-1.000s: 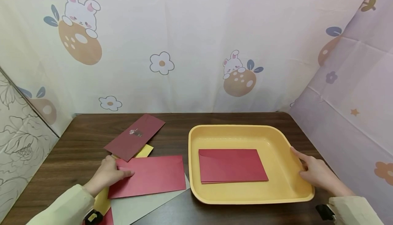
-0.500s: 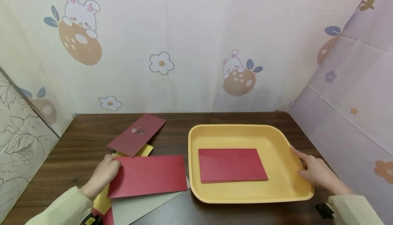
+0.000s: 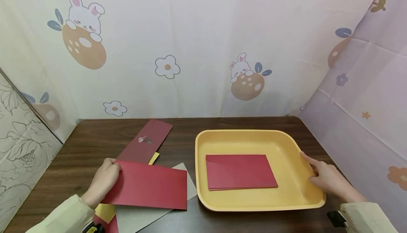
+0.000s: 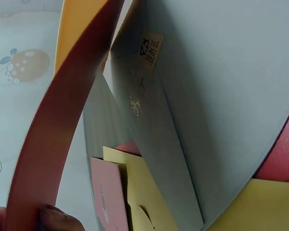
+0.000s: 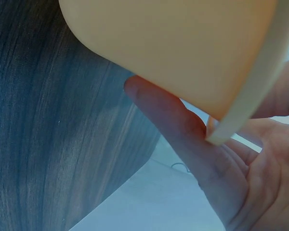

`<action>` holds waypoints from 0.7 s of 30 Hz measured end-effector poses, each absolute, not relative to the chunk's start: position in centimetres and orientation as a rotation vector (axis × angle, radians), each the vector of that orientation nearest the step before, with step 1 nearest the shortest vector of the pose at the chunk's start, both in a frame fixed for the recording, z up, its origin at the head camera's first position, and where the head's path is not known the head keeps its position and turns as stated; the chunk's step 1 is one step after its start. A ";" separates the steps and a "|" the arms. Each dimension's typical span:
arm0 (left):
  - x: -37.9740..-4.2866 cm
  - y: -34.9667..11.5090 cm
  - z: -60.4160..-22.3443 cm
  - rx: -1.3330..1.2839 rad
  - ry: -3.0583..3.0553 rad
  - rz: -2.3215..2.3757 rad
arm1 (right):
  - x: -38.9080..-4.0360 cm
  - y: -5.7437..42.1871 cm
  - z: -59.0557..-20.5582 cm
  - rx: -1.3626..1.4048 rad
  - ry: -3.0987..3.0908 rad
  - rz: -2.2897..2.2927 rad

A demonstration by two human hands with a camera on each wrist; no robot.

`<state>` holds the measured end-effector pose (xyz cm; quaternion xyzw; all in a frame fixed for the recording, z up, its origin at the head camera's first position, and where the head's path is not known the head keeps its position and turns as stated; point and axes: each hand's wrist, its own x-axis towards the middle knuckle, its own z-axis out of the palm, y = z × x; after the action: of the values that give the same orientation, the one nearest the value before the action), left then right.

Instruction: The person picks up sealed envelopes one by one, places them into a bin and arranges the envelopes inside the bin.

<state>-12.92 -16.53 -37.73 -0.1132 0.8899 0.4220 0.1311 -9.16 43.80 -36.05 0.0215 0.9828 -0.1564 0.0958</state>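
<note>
My left hand (image 3: 102, 181) pinches a red envelope (image 3: 149, 187) by its left end, tilted over a pile of other envelopes. In the left wrist view this red envelope (image 4: 53, 125) shows nearly edge-on, with thumb and fingers at its end. Beneath lies a grey envelope (image 4: 241, 96) with a small gold sticker. My right hand (image 3: 330, 180) grips the right side of a yellow tray (image 3: 295, 190), the wall between thumb and fingers. Inside the tray lie red envelopes (image 3: 240, 171), stacked flat with edges nearly aligned.
A maroon envelope (image 3: 146, 139) with a silver print lies behind the left hand. Yellow envelopes (image 3: 106, 211) and another red envelope (image 3: 109, 226) show at the pile's front left. The dark wooden table (image 3: 184, 137) ends at a patterned curtain (image 3: 203, 84).
My left hand has taken the red envelope by its end and lifted it off the pile, tilting it and uncovering more of the grey envelope. The right hand and tray stay put.
</note>
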 end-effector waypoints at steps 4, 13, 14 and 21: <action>-13.0 -16.4 -37.6 -0.347 2.573 1.261 | -9.2 43.8 -36.0 0.069 2.909 -0.467; -13.7 -15.8 -37.4 -0.400 2.509 1.422 | -9.1 43.8 -36.2 0.078 2.900 -0.474; -13.8 -15.9 -37.4 -0.402 2.504 1.431 | -9.1 43.8 -36.2 0.077 2.901 -0.473; -14.3 -16.2 -37.2 -0.424 2.482 1.508 | -9.2 44.0 -36.2 0.070 2.905 -0.469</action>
<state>-14.26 -16.15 -37.21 -0.1438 0.8412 0.5111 0.1030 -9.19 43.96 -36.19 0.0235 0.9821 -0.1587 0.0991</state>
